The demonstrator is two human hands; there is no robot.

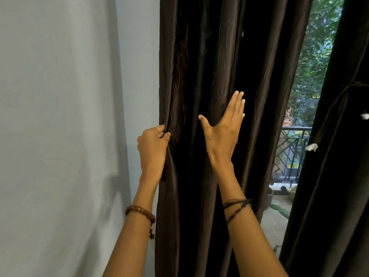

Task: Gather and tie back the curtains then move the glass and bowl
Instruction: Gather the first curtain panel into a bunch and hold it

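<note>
Pinching the dark curtain (209, 76) edge, left hand (152, 145); right hand (224, 128) flat, fingers straight.

Left hand (153, 144) grips the outer edge of the dark brown curtain (209, 76), right where it meets the pale wall (60, 116), fabric bunched in the fingers. Right hand (225, 126) is flat and spread against the folds further along the curtain, away from the wall. A beaded bracelet (140, 212) circles the left wrist, dark cords (236, 206) the right. Beyond the curtain's far edge, a balcony railing (293, 154) and green trees (317, 47) show, then a second curtain (339, 176), cinched by a tie.
</note>
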